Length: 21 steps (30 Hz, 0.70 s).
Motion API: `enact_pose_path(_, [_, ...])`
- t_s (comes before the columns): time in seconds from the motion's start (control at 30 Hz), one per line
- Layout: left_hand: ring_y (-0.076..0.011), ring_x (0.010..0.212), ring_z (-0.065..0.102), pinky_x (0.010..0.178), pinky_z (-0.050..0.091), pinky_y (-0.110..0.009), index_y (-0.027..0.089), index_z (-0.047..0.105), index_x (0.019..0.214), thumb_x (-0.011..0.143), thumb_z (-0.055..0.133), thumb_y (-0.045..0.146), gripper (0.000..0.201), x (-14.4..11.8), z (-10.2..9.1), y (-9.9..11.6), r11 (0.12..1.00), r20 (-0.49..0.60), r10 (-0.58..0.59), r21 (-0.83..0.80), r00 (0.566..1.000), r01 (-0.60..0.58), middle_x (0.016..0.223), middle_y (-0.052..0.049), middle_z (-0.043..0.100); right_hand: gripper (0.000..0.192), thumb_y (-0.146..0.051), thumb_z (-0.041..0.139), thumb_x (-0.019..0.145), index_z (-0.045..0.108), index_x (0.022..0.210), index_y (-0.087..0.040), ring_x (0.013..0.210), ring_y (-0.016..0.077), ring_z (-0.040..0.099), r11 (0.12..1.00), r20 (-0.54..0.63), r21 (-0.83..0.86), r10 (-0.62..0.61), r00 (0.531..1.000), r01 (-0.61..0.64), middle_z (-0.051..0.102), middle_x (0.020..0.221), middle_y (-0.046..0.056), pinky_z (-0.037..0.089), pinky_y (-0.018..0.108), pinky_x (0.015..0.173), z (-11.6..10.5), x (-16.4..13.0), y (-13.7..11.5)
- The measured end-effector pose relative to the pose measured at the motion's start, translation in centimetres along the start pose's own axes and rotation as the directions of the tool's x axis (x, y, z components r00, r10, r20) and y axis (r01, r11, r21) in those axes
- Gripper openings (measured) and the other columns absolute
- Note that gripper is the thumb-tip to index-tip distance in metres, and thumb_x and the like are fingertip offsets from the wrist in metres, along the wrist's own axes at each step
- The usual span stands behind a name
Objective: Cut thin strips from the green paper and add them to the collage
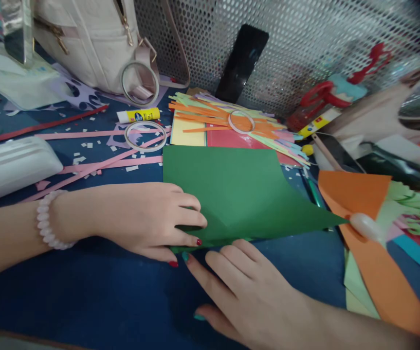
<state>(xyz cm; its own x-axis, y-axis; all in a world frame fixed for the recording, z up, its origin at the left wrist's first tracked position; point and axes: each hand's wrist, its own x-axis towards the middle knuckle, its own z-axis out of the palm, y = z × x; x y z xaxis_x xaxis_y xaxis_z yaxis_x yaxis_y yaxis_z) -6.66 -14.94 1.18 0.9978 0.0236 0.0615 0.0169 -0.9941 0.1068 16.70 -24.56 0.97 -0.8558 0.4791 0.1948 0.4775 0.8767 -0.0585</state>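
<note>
Green paper (pixel 239 189) corner (partly hidden) under both hands (pixel 195 253)

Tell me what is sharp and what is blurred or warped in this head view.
Head view: the green paper and both hands, left hand and right hand, are fairly sharp; the right edge smears, blurring the red scissors; wide-angle distortion bends the mesh wall.

Even, fairly bright light from above. Soft shadow is cast beneath both hands (pixel 140 221) on the blue table (pixel 85 291). Glare is noted on the perforated metal screen (pixel 304 43) at 1 o'clock. Strong blur and stretching are seen from 2 to 4 o'clock; corners are darkened.
</note>
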Motion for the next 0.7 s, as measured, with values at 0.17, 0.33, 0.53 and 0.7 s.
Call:
enact_pose_path(0.17, [-0.0270,0.116,0.052,0.086,0.048,-0.041,0.023,0.067,0.112,0.097,0.051,0.041,0.028,0.0,0.0,0.0,1.000,-0.021,-0.005,-0.008,1.000,0.005,0.126,-0.006,0.058,0.047,-0.041,0.038,0.099,0.064,0.119,-0.008,0.081,0.0219,0.051,0.998,0.056,0.016,0.062,0.997,-0.063,0.066,0.089,0.007,0.040,0.036,0.075,0.5,0.1,-0.6])
enact_pose_path(0.33, [-0.0274,0.117,0.051,0.088,0.048,-0.042,0.023,0.066,0.113,0.097,0.050,0.042,0.030,0.0,0.2,0.0,1.000,-0.019,-0.008,-0.030,1.000,0.007,0.128,-0.007,0.058,0.043,-0.028,0.035,0.096,0.067,0.116,-0.006,0.080,0.0228,0.054,0.993,0.057,0.015,0.119,0.991,-0.120,0.067,0.087,0.010,0.043,0.037,0.072,0.2,-0.3,-0.9])
enact_pose_path(0.53, [-0.0273,0.118,0.051,0.093,0.047,-0.041,0.021,0.065,0.118,0.098,0.049,0.041,0.033,0.0,0.2,0.0,0.999,-0.042,0.000,-0.036,0.999,-0.002,0.128,-0.009,0.059,0.045,-0.018,0.035,0.088,0.068,0.115,-0.004,0.078,0.0223,0.056,0.987,0.045,-0.022,0.158,0.986,-0.157,0.068,0.086,0.010,0.046,0.036,0.071,-0.2,-1.3,-0.5])
enact_pose_path(0.7, [-0.0277,0.116,0.052,0.093,0.047,-0.041,0.021,0.064,0.120,0.098,0.048,0.041,0.034,0.0,0.1,0.0,0.999,-0.023,-0.003,-0.048,1.000,0.002,0.126,-0.010,0.059,0.044,-0.013,0.037,0.084,0.070,0.112,-0.004,0.074,0.0209,0.058,0.973,0.035,-0.060,0.224,0.974,-0.222,0.067,0.080,0.009,0.047,0.035,0.068,-0.7,-2.2,0.2])
